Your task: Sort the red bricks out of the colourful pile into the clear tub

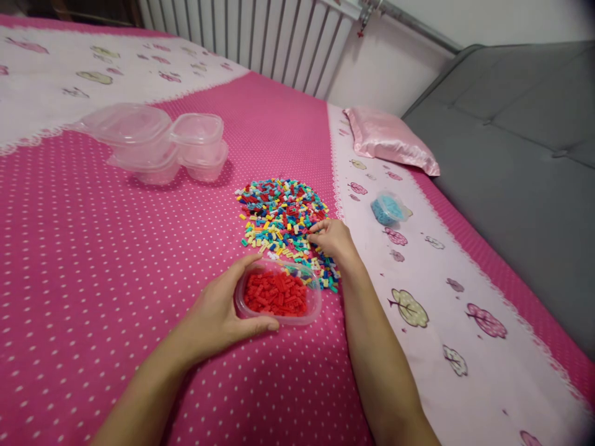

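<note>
My left hand (214, 311) grips the left end of a clear plastic container (317, 305), thumb along the near rim and fingers along the far one. Small red building bricks (276, 293) fill much of its bottom. Just beyond it spreads a loose pile of small mixed-colour building bricks (279, 214), in red, yellow, blue, green and white. At the pile's right edge is my right hand (333, 238), its thumb and fingers pinched together among the bricks. Whatever lies between those fingertips is too small to make out.
A small clear tub of light-blue bricks (387, 209) sits on the white printed band to the right. Several stacked clear containers (139, 145) stand at the back left on the pink dotted bedspread (69, 266). Beyond are a pink pillow (390, 139), grey headboard (511, 136) and white radiator (260, 37).
</note>
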Motion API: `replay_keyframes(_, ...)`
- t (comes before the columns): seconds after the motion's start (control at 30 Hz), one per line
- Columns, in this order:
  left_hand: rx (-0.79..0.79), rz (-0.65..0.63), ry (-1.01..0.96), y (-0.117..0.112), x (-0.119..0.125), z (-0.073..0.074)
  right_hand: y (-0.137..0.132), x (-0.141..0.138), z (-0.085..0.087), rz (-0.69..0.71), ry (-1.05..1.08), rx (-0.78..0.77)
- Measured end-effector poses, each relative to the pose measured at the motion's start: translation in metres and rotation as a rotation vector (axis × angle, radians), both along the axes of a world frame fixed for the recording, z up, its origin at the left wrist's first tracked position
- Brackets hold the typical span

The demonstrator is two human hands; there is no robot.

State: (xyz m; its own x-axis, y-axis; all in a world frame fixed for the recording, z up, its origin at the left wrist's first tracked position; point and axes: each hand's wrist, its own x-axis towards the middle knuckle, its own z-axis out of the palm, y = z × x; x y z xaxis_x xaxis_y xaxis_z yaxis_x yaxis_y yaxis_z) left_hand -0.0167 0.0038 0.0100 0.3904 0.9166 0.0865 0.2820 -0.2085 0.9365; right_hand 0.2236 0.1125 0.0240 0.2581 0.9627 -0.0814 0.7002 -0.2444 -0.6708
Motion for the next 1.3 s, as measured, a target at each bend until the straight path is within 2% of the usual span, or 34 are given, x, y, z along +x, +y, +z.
replay_keyframes(0.17,0.004,-0.008,0.008,0.001,0.0,0.0,-0.001,0.001,-0.001,0.001,0.083,0.04)
replay_keyframes(0.23,0.006,-0.008,0.007,0.001,0.0,0.0,-0.002,0.001,0.001,0.005,0.195,0.077)
replay_keyframes(0.33,0.004,-0.002,0.006,0.001,0.0,0.0,-0.004,-0.001,0.007,0.016,0.544,0.102)
replay_keyframes(0.5,-0.002,-0.001,-0.009,0.001,0.0,0.0,-0.006,-0.004,0.024,-0.021,1.237,0.05)
replay_keyframes(0.63,-0.018,-0.005,-0.005,0.0,0.0,0.0,-0.004,-0.002,0.03,-0.134,1.512,-0.002)
replay_keyframes(0.77,-0.016,-0.004,0.003,0.0,-0.001,0.0,-0.005,0.002,0.034,-0.17,1.66,0.081)
replay_keyframes(0.93,-0.012,0.001,-0.005,0.001,0.0,0.001,-0.005,0.005,0.038,-0.249,1.586,0.205)
replay_keyframes(1.1,-0.009,0.003,-0.011,0.001,0.0,0.002,-0.005,-0.001,0.031,-0.145,1.326,0.121)
replay_keyframes(1.2,-0.01,-0.003,-0.013,0.001,0.0,0.001,-0.006,-0.007,0.02,0.036,1.008,0.077)
replay_keyframes(1.3,0.004,-0.001,0.0,0.001,-0.001,0.0,-0.006,-0.012,0.009,0.192,0.55,0.156)
